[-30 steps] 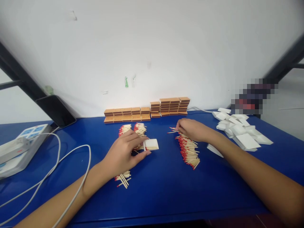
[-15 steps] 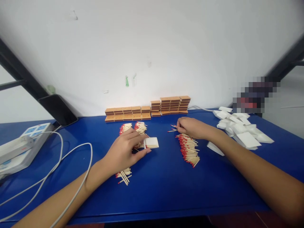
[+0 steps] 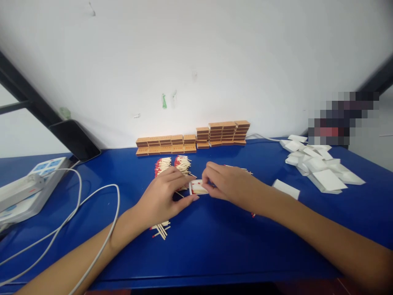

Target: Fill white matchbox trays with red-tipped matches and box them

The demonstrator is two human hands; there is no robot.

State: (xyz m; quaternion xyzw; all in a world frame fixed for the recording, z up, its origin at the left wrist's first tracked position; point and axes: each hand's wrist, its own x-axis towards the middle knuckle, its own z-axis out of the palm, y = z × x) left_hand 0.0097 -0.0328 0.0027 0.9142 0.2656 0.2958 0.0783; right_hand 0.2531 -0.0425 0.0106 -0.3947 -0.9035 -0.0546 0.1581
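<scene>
Your left hand (image 3: 165,191) holds small white tray (image 3: 196,182) by its left end, thumb and finger on opposite sides, just right of loose matches (image 3: 183,164) on blue bench (image 3: 196,246). Your right hand (image 3: 229,182) pinches narrow at tray's right end; cannot tell whether it grips anything. Likely best: settle any matches flat, red heads leftward, and squeeze lightly, as thin walls probably buckle.

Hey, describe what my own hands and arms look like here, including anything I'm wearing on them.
Your left hand and right hand are bare, with no gloves and no rings visible. Both forearms are uncovered, with no sleeve, watch or bracelet in view. A thin white cable crosses in front of the left forearm.
</scene>
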